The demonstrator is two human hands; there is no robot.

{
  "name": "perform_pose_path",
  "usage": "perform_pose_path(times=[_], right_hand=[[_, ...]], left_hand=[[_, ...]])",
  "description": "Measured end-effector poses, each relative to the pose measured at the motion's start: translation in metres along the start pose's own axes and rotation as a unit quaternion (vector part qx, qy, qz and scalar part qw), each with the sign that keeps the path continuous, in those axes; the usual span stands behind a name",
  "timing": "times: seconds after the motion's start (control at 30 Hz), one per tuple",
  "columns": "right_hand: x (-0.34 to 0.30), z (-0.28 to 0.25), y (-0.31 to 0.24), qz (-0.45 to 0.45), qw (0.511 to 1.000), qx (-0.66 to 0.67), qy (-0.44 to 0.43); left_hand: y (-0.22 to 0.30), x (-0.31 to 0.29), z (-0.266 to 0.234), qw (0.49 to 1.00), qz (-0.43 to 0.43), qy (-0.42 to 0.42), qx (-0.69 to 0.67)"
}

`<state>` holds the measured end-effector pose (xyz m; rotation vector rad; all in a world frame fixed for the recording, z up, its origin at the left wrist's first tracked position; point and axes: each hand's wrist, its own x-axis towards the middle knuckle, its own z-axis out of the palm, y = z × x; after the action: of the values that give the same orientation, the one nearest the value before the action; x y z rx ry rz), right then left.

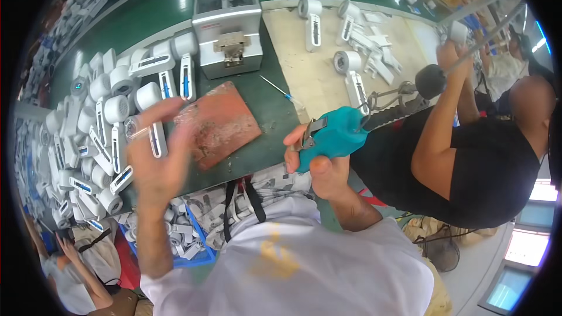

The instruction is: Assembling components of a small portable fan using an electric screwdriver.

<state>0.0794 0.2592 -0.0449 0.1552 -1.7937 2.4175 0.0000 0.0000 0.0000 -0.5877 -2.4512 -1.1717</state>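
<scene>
My right hand (328, 172) is closed around a teal powered screwdriver (336, 134) with a metal lever on its side. The tool hangs from a dark coiled cord at its upper end; its tip is hidden by my fingers. My left hand (161, 158), blurred by motion, reaches over the pile at left with finger and thumb apart. Between them shows the handle of a white handheld fan (157, 141), which looks sharp and still. Right of that hand, a worn reddish-brown pad (225, 123) lies on the green bench, nothing on it.
A grey machine (228, 29) stands behind the pad. Many white fans (111, 108) crowd the left side. More fans and loose handle shells (374, 47) lie on a beige sheet. A thin rod tool (278, 89) lies nearby. A co-worker (451, 164) sits close at right. Below, a blue crate (202, 251) holds parts.
</scene>
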Motion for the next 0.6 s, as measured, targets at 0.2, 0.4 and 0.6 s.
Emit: perform_pose_path(times=[0.2, 0.4, 0.6], right_hand=[[-0.022, -0.032, -0.029, 0.017, 0.997, -0.039, 0.058], [-0.046, -0.073, -0.028, -0.024, 0.999, 0.009, 0.041], [-0.041, -0.079, -0.034, -0.026, 0.999, -0.010, 0.047]], left_hand=[[0.069, 0.058, 0.212, 0.969, 0.028, -0.240, -0.053], [0.102, 0.084, 0.309, 0.954, 0.025, -0.291, 0.063], [0.083, 0.080, 0.299, 0.959, -0.054, -0.270, 0.065]])
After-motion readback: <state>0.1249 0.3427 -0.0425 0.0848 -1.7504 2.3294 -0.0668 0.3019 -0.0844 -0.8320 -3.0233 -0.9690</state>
